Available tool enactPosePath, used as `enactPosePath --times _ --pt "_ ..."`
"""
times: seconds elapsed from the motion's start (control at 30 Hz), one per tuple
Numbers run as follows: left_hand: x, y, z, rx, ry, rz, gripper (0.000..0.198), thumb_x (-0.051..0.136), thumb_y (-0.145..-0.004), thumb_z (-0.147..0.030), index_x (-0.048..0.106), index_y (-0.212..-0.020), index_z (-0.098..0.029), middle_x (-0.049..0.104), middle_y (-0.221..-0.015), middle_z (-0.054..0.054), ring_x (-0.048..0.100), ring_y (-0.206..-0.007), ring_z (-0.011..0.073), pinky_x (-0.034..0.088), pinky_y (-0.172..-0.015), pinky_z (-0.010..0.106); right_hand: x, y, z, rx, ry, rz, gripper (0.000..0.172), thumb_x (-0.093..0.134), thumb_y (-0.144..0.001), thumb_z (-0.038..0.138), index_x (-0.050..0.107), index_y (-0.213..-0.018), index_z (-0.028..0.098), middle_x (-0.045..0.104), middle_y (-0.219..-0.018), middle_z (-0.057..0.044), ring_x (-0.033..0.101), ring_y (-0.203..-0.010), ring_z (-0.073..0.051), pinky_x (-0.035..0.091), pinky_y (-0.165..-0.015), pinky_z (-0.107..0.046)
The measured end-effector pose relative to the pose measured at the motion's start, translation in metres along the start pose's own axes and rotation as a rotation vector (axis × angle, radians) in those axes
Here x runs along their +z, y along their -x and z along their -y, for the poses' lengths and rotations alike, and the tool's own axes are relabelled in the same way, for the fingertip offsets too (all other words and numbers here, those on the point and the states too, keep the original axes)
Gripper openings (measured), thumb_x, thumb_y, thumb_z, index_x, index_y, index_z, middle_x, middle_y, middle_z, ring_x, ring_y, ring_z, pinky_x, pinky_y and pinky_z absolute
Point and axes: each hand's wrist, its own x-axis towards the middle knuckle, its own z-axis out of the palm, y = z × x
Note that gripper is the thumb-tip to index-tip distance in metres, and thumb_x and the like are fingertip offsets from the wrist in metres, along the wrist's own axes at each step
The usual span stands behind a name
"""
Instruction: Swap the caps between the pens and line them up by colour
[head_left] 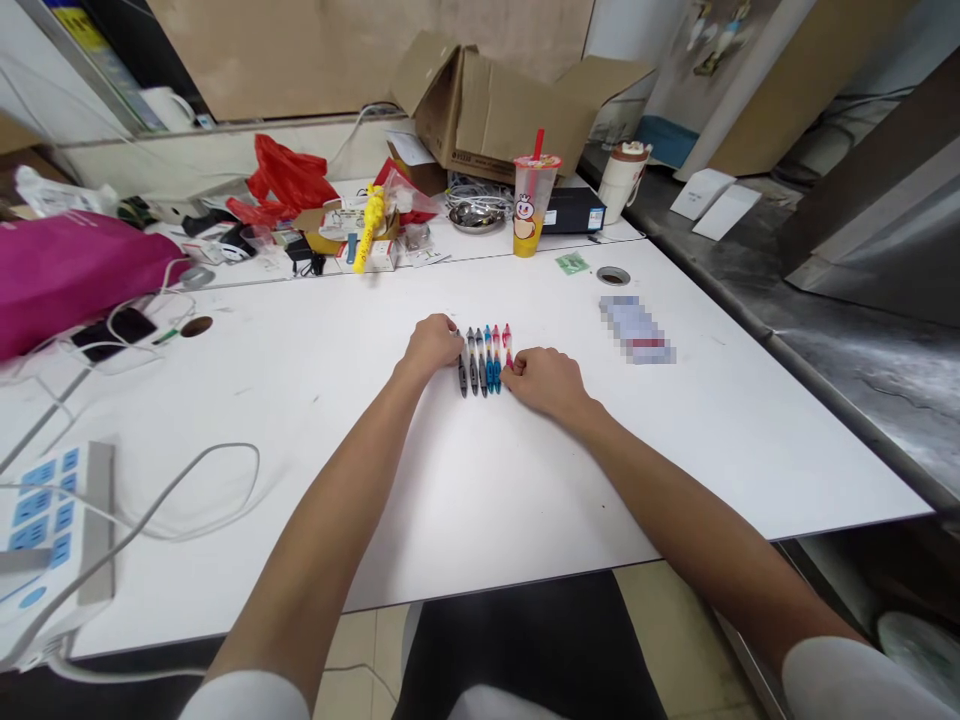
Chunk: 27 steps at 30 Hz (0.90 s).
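Several pens lie side by side in a row on the white table (525, 480), their tips and ends running away from me. On the left of the row are black pens (473, 372), then blue-gripped pens (490, 372), with a pink-red pen (508, 338) at the right end. My left hand (433, 345) is closed at the upper part of the leftmost black pen (463, 379), fingertips touching it. With curled fingers my right hand (549, 380) pinches the lower part of the pink-red pen and partly covers it.
A drink cup (529, 215) with a red straw stands behind the pens, before an open cardboard box (502, 115). A blurred flat item (637, 330) lies to the right. At left are a power strip (56, 540), loose cables and a magenta bag (82, 270).
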Motion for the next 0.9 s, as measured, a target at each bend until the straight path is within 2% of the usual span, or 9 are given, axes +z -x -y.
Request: enactPosePath --times 0.13,0.23,0.37,0.47,0.57,0.6,0.63,0.8,0.9 --pt "-0.005 0.017 -0.012 -0.007 -0.062 -0.035 0.021 0.081 -0.074 -0.014 0.065 -0.088 -0.017 0.074 -0.093 0.015 0.074 -0.097 0.0315 0.058 -0.087 0.041 -0.003 0.001 -0.006 -0.007 -0.192 -0.115 0.026 0.060 -0.085 0.037 0.060 -0.064 0.022 0.066 -0.066 -0.002 0.052 -0.062 -0.018 0.035 -0.062 -0.033" --pt "-0.011 0.041 -0.027 0.026 0.047 0.007 0.028 0.080 -0.082 -0.034 0.066 -0.098 -0.015 0.074 -0.102 0.017 0.075 -0.091 0.0291 0.060 -0.079 0.038 -0.007 0.004 -0.006 -0.089 -0.561 -0.081 0.028 0.059 -0.091 0.045 0.064 -0.077 0.022 0.071 -0.075 -0.004 0.057 -0.064 -0.016 0.042 -0.063 -0.032" --pt "-0.023 0.079 -0.040 0.031 0.371 0.270 0.029 0.072 -0.091 -0.039 0.066 -0.108 -0.016 0.074 -0.120 0.017 0.075 -0.101 0.0253 0.061 -0.084 0.035 -0.010 0.011 0.002 -0.202 -0.970 0.168 0.033 0.065 -0.089 0.054 0.064 -0.087 0.021 0.068 -0.075 -0.002 0.052 -0.060 -0.013 0.042 -0.058 -0.029" --pt "-0.032 0.101 -0.039 0.036 0.513 0.308 0.023 0.073 -0.091 -0.033 0.066 -0.107 -0.017 0.077 -0.115 0.015 0.075 -0.104 0.0235 0.060 -0.092 0.036 -0.009 0.017 0.010 -0.182 -1.122 0.364 0.040 0.064 -0.089 0.061 0.061 -0.089 0.022 0.057 -0.066 0.002 0.043 -0.054 -0.011 0.033 -0.051 -0.026" --pt "-0.034 0.113 -0.028 0.034 0.583 0.294 0.021 0.075 -0.091 -0.031 0.064 -0.102 -0.017 0.078 -0.115 0.015 0.076 -0.104 0.0233 0.060 -0.094 0.035 -0.008 0.021 0.014 -0.161 -1.123 0.658 0.055 0.041 -0.096 0.071 0.061 -0.086 0.021 0.051 -0.060 0.003 0.037 -0.049 -0.011 0.027 -0.048 -0.027" --pt "-0.033 0.116 -0.024 0.035 0.589 0.273 0.021 0.075 -0.091 -0.031 0.064 -0.101 -0.017 0.078 -0.114 0.015 0.077 -0.102 0.0229 0.060 -0.092 0.034 -0.008 0.023 0.014 -0.191 -1.073 0.696 0.058 0.035 -0.097 0.072 0.059 -0.082 0.021 0.049 -0.058 0.003 0.036 -0.049 -0.011 0.027 -0.049 -0.028" --pt "-0.031 0.118 -0.019 0.036 0.591 0.242 0.020 0.074 -0.091 -0.032 0.063 -0.100 -0.018 0.078 -0.113 0.014 0.077 -0.100 0.0224 0.061 -0.088 0.032 -0.008 0.024 0.014 -0.235 -0.999 0.673 0.058 0.034 -0.099 0.070 0.057 -0.078 0.021 0.047 -0.058 0.003 0.036 -0.050 -0.012 0.028 -0.051 -0.028" --pt "-0.022 0.124 -0.005 -0.018 0.594 0.101 0.016 0.070 -0.094 -0.029 0.061 -0.099 -0.017 0.079 -0.111 0.015 0.078 -0.097 0.0208 0.062 -0.076 0.025 -0.004 0.027 0.009 -0.363 -0.559 0.246 0.041 0.049 -0.100 0.055 0.054 -0.074 0.023 0.054 -0.065 0.003 0.042 -0.059 -0.014 0.031 -0.060 -0.030" --pt "-0.021 0.125 -0.005 -0.046 0.617 0.100 0.017 0.069 -0.095 -0.030 0.060 -0.102 -0.017 0.078 -0.112 0.015 0.078 -0.096 0.0207 0.062 -0.076 0.026 0.001 0.027 0.009 -0.355 -0.677 0.181 0.036 0.048 -0.101 0.052 0.059 -0.083 0.023 0.063 -0.075 0.000 0.051 -0.064 -0.015 0.039 -0.063 -0.031"
